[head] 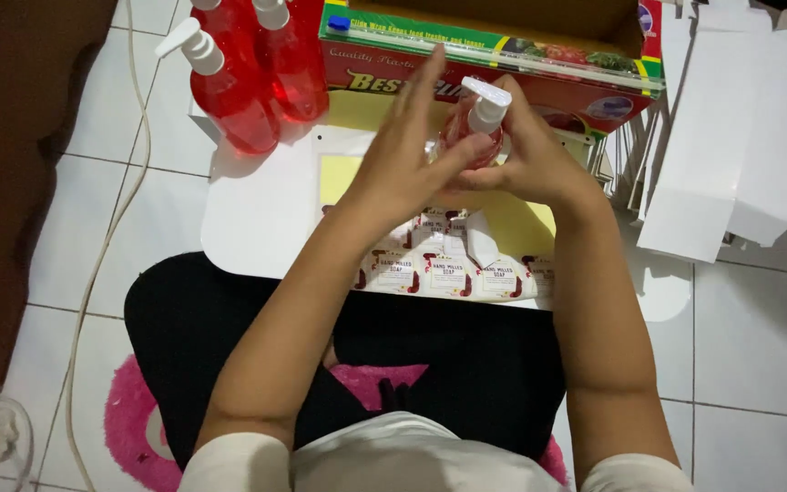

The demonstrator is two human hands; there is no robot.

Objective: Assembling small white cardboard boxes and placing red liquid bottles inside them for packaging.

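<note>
Pump bottle (pixel 475 128), small, clear with pinkish-red liquid and a white pump head, sits upright between both hands over the white tabletop (pixel 257 219), just in front of a long red and green carton (pixel 494 64). Far left: white cable (pixel 107 246) runs down the tiled floor (pixel 758 346). Left of centre, three larger red pump bottles (pixel 248 73) stand at the tabletop's back corner. Left hand (pixel 407 150): fingers extended, palm pressed flat against the bottle's side. Sheet of small printed labels (pixel 448 269) lies on the near edge, below the hands. Right hand (pixel 539 155): fingers curled around the bottle's other side, gripping it. Far right: flat white folded boxes (pixel 730 146) stacked beside the tabletop.
</note>
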